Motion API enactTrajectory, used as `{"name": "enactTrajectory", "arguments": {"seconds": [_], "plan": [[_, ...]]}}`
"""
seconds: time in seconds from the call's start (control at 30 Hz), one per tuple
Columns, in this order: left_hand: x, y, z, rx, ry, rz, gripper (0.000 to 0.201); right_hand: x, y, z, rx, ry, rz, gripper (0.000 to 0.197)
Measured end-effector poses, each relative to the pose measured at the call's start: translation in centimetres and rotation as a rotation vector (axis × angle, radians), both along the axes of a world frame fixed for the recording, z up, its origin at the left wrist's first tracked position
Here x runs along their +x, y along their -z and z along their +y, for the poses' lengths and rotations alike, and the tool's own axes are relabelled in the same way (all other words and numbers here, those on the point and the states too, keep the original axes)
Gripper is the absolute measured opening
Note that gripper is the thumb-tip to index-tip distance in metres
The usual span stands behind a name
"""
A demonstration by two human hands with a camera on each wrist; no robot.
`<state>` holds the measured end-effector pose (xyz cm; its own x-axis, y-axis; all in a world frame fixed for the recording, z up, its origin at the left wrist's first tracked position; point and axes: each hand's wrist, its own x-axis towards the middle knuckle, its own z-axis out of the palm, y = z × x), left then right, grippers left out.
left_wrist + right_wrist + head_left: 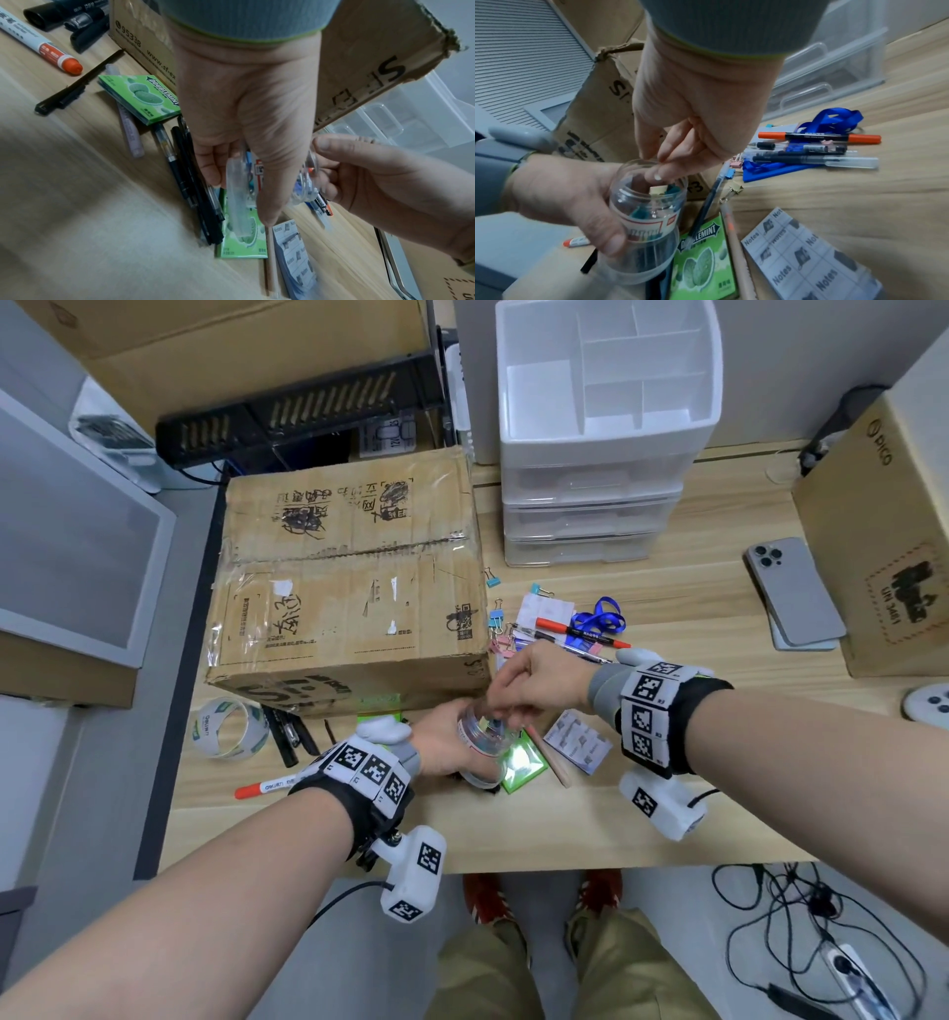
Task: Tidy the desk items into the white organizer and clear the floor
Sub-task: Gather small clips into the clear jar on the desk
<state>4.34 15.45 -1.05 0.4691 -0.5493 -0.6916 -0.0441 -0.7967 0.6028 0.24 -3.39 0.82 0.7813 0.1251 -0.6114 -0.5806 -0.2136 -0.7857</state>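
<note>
Wooden desk [667, 814], cluttered, near edge. Right hand [693, 113] fingertips [657, 176] bunched at mouth of clear jar [645, 219]; whether they pinch a clip, cannot tell. Left hand [559, 203] wraps jar, tilted, coloured binder clips inside. Advice: keep jar steady, mouth up, drop clips in, not over rim. More binder clips [497, 621] loose by cardboard box [349, 588]. White organizer [606, 418] behind, well apart.
</note>
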Motion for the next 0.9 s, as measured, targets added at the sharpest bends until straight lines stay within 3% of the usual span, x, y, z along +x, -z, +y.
{"name": "enactTrajectory", "arguments": {"seconds": [0.1, 0.2, 0.33, 0.47, 0.67, 0.77, 0.83, 0.9], "plan": [[-0.1, 0.3, 0.6, -0.008, -0.035, -0.008, 0.071, 0.2, 1.7, -1.4, -0.225, 0.086, -0.026, 0.009], [0.0, 0.7, 1.3, 0.008, -0.052, 0.001, 0.071, 0.0, 3.7, -2.8, -0.597, -0.061, -0.079, 0.012], [0.0, 0.7, 1.9, 0.005, -0.054, 0.002, 0.066, -0.7, 5.2, -2.6, -0.79, -0.252, -0.183, 0.031], [0.3, 1.3, 2.1, 0.007, -0.079, 0.004, 0.069, -0.6, 6.5, -1.0, -0.843, -0.293, -0.277, 0.036], [0.4, 1.3, 2.1, 0.018, -0.067, -0.001, 0.071, 0.1, 6.4, -0.3, -0.969, -0.446, -0.241, 0.017], [0.4, 1.2, 2.0, 0.011, -0.062, 0.001, 0.073, 0.0, 5.7, -1.0, -0.961, -0.425, -0.226, 0.011], [0.6, 1.0, 1.9, 0.018, -0.065, 0.007, 0.072, -0.2, 4.8, -1.7, -0.841, -0.303, -0.19, 0.014], [0.8, 1.0, 1.7, 0.023, -0.063, 0.013, 0.073, -0.3, 3.3, -2.2, -0.571, -0.15, -0.119, 0.016]]}}
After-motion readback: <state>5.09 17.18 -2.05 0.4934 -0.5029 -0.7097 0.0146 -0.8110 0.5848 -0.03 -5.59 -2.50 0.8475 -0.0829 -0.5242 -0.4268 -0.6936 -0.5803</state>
